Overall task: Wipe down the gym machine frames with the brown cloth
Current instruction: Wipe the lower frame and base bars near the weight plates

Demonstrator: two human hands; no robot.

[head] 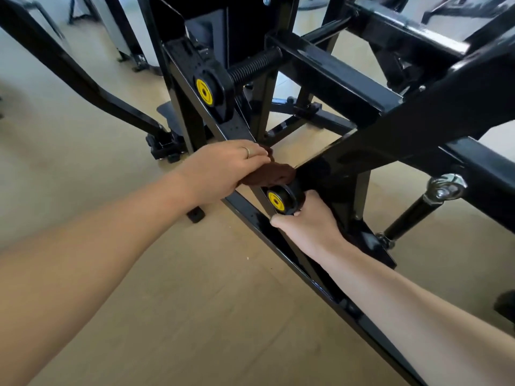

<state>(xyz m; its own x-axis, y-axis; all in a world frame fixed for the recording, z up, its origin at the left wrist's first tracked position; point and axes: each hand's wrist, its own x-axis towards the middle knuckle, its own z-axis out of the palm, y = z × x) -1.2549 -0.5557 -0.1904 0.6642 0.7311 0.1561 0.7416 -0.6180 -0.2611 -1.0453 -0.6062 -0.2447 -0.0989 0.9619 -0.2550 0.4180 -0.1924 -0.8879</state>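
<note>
**Cloth at the frame's crossing, one hand steadying**

The brown cloth (271, 174) sits bunched at the centre of the view, pressed onto the black machine frame (404, 121) where a perforated adjustment bar (234, 129) meets the thick diagonal beam. The left hand (225, 168) lies over the cloth's eleven-o'clock side, fingers curled round it and a ring showing on one finger; the grip looks meant to keep the fabric wadded so it can rub into the joint.

Just at five o'clock from the cloth, a black knob with a yellow centre (278, 200) juts from the bar. The right hand (309, 224) wraps it from below, thumb along the underside and fingers going behind, where they are hidden. It probably braces the bar, or the person, while the other hand scrubs.

A second yellow-centred knob (206, 91) sits further up the same bar at eleven o'clock, with a coiled spring (255, 65) running off at one o'clock from it. At three o'clock a chromed rod end (446, 188) hangs under the frame. Pale wooden flooring (195, 316) fills the lower view.
</note>
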